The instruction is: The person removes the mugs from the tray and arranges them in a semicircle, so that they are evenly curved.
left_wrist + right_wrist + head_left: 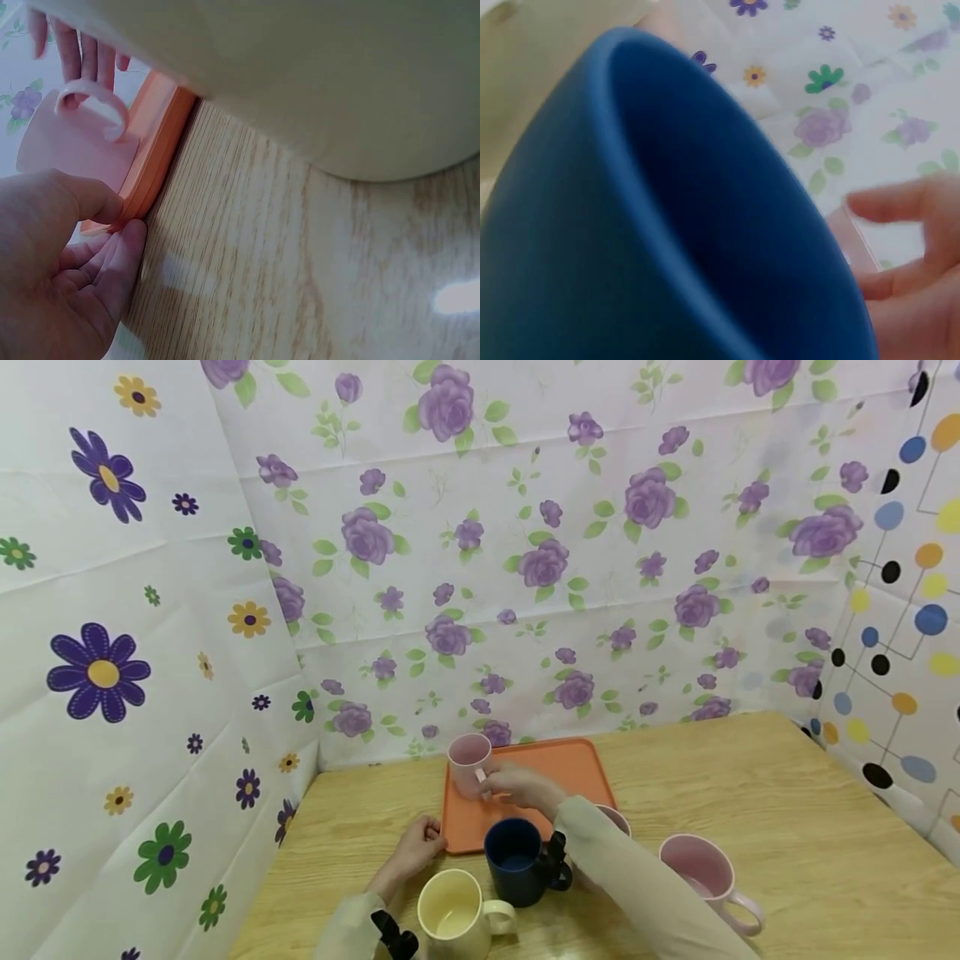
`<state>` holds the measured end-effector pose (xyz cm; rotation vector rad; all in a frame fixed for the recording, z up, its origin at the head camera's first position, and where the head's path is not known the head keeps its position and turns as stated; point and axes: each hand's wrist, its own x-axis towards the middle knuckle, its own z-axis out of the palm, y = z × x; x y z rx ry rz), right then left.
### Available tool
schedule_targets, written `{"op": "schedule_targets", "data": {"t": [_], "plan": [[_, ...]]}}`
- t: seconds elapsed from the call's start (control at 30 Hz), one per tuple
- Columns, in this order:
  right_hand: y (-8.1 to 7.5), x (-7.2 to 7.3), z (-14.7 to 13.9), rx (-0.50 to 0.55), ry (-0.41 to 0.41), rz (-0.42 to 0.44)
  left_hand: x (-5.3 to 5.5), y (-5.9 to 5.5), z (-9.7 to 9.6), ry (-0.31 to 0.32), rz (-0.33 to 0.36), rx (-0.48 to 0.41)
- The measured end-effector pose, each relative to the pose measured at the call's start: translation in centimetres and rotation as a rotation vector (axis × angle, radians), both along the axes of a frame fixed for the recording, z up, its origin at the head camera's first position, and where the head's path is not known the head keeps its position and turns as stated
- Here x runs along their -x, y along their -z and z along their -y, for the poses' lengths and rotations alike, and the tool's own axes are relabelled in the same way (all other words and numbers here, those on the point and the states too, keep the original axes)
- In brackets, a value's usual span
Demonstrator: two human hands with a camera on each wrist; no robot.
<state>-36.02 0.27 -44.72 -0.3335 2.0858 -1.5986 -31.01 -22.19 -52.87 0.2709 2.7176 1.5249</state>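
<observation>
An orange tray (558, 768) lies on the table with a pink mug (463, 777) upright at its far left corner. My left hand (417, 847) pinches the tray's near left corner between thumb and fingers, as the left wrist view shows with the thumb (101, 201) on top. Beside the pink mug's handle is my right hand (522, 787). Its fingers (88, 56) are extended near the handle in the left wrist view. The right wrist view shows thumb and fingers spread apart, partly hidden behind a dark blue mug (547, 225).
A cream-yellow mug (450, 935) stands between the forearms, close to the dark blue mug. Under the right sleeve, another mug (618, 818) is mostly hidden. A second pink mug (697, 856) stands farther right. Patterned cloth walls (525, 635) border the wooden table (690, 768).
</observation>
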Motion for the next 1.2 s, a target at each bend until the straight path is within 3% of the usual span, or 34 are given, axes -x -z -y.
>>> {"op": "schedule_targets", "data": {"t": [0.27,0.53,0.73,0.97,1.2], "plan": [[-0.9,-0.9,0.3,0.023,0.069,0.058,0.0,-0.2,-0.2,-0.004,-0.004,0.003],[-0.9,-1.6,0.4,-0.098,0.224,-0.168,-0.1,0.0,-0.1,0.016,-0.005,0.006],[-1.0,-2.0,-0.3,-0.118,0.235,-0.22,0.0,0.0,-0.1,0.018,0.003,0.002],[-1.1,-2.4,-1.6,-0.104,0.308,-0.27,0.1,0.1,0.0,0.016,0.013,0.008],[-1.8,-4.1,-3.2,-0.123,0.325,-0.345,-0.2,0.0,0.1,0.01,0.012,-0.006]]}}
